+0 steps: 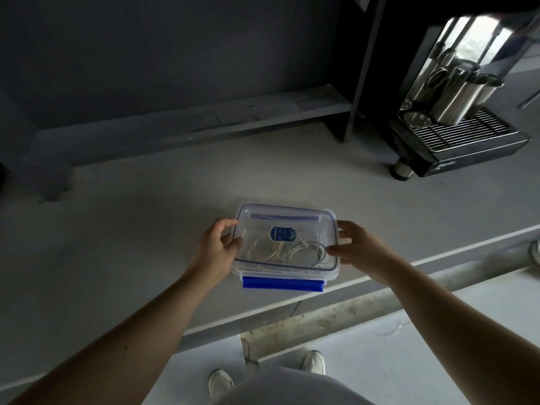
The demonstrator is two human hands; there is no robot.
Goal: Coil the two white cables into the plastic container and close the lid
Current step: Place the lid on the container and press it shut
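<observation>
A clear plastic container (292,271) stands on the pale counter near its front edge. Its transparent lid (280,222) with a blue sticker lies on top. Through the lid I see two coiled white cables (304,252) side by side inside. A blue clasp (283,284) sticks out flat on the near side; another blue clasp shows at the far side. My left hand (217,247) holds the lid's left edge, thumb on top. My right hand (355,247) rests at the right edge, fingertips touching the lid.
A black coffee machine (455,112) with steel jugs on its drip grate stands at the back right. A dark wall and low ledge (187,127) run along the counter's back. Beyond the counter's front edge (321,290) lies the floor, with my shoes.
</observation>
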